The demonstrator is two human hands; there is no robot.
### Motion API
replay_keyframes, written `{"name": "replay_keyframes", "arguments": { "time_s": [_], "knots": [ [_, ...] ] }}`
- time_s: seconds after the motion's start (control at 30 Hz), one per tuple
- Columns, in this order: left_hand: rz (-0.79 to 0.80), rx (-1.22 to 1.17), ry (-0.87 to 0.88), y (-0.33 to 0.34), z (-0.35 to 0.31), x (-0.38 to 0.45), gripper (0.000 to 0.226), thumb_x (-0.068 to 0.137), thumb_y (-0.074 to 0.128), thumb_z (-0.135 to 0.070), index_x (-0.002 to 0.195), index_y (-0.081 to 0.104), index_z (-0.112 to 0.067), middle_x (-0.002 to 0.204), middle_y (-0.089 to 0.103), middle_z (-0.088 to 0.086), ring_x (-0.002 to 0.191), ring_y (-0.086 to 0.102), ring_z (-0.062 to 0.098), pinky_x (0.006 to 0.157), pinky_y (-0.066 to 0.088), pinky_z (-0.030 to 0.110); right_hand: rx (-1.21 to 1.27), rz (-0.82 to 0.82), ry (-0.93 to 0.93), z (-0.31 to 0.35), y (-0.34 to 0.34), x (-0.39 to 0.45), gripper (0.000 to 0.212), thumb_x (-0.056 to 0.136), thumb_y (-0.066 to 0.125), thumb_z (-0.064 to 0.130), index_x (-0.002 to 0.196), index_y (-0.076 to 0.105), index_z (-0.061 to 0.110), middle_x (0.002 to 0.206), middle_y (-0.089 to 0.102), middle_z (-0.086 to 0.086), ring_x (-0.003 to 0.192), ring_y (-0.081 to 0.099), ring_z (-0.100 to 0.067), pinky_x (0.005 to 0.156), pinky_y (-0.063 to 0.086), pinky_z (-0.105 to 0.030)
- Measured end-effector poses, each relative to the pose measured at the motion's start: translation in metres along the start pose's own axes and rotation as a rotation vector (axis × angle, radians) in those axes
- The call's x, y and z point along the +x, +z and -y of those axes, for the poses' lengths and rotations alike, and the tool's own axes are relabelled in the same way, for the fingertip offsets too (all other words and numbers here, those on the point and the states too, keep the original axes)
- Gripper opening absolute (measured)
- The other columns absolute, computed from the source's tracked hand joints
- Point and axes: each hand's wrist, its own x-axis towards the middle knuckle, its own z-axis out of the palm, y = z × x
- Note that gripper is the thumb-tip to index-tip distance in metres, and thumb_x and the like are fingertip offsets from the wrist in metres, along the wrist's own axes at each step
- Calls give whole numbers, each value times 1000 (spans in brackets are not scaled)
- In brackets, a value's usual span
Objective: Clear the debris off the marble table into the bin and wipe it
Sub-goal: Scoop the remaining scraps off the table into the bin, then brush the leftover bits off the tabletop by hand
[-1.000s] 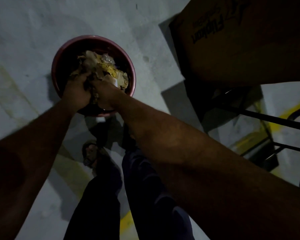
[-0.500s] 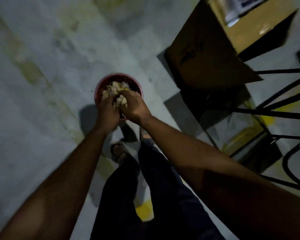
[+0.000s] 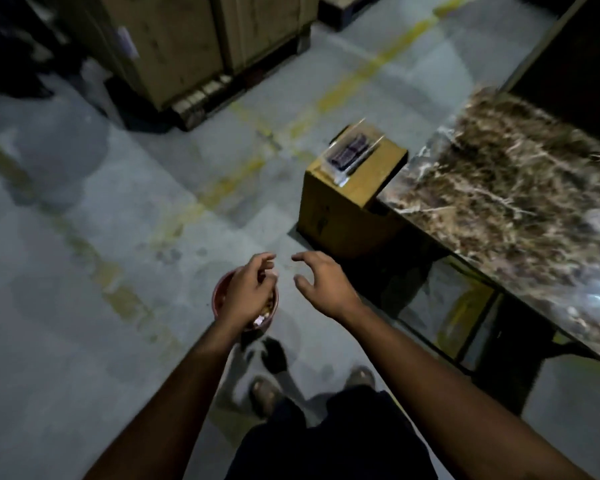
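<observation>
Your hands hang empty over the floor bin.
Left hand (image 3: 248,294) and right hand (image 3: 321,284), fingers loosely curled, hold nothing; the red bin (image 3: 219,299) holds debris (image 3: 260,320); the marble desk (image 3: 520,188) runs away rightward.

You look down on a grey concrete floor (image 3: 84,237) crossed by worn yellow lines (image 3: 357,77). Ahead of you, at the top of the view, stand tall crates (image 3: 194,39) of pale board, raised on a dark pallet (image 3: 201,98). Nearer, to your right of centre, a cardboard box (image 3: 340,206) sits on the floor, and on its top lies a clear packet (image 3: 352,154) with something dark inside; what it holds is too blurred to tell. At the bottom of the view you see dark trousers (image 3: 326,441) and two shoes (image 3: 262,393) on the floor. The upper left corner is dark and blurred.
</observation>
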Motion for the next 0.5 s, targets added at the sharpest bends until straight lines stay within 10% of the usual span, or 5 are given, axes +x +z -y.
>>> {"name": "replay_keyframes", "arguments": {
  "time_s": [0.5],
  "knots": [
    [240,323,530,203,-239,52,45,99,55,-39,143,45,-36,144,50,-9,137,37,12,113,34,34,-141,-371,219,-179,-224,-127,52,101,48,43,150,43,26,159,37,0,147,32,-19,117,28,-30]
  ]
}}
